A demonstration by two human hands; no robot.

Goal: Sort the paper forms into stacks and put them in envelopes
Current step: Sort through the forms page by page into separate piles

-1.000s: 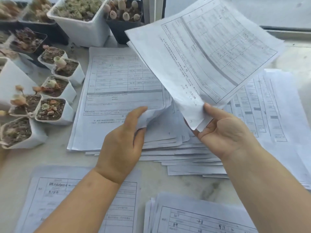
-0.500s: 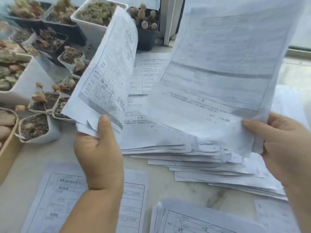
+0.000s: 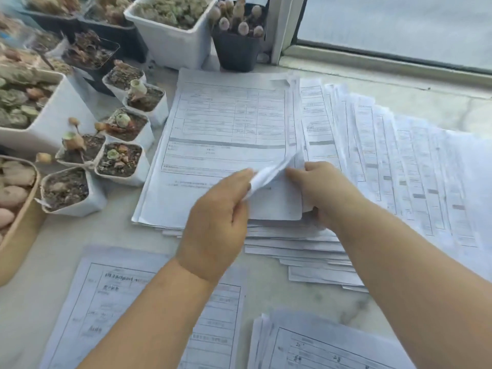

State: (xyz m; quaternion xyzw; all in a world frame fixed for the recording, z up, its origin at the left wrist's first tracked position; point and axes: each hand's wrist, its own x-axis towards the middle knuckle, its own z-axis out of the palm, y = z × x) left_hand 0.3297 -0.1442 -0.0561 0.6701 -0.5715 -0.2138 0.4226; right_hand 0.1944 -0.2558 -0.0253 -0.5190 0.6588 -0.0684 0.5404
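Note:
A thick stack of printed forms (image 3: 221, 129) lies in the middle of the marble counter. My left hand (image 3: 218, 217) pinches the curled lower right corner of its top sheet (image 3: 269, 177). My right hand (image 3: 316, 193) rests on the same corner from the right, fingers bent over the sheets below. Further forms (image 3: 399, 161) fan out to the right of the stack. A single form (image 3: 127, 310) lies near the front left, partly under my left forearm. Another small stack (image 3: 319, 350) sits at the front right.
Small white pots with succulents (image 3: 119, 158) crowd the left side, touching the main stack's left edge. A large white planter (image 3: 170, 30) and a dark pot (image 3: 235, 46) stand behind it. A tan tray (image 3: 18, 235) sits at the far left. A window frame (image 3: 372, 62) runs along the back right.
The sheets I held up in both hands now lie flat on the counter. Both hands have come down together at the top sheet's lower right corner.

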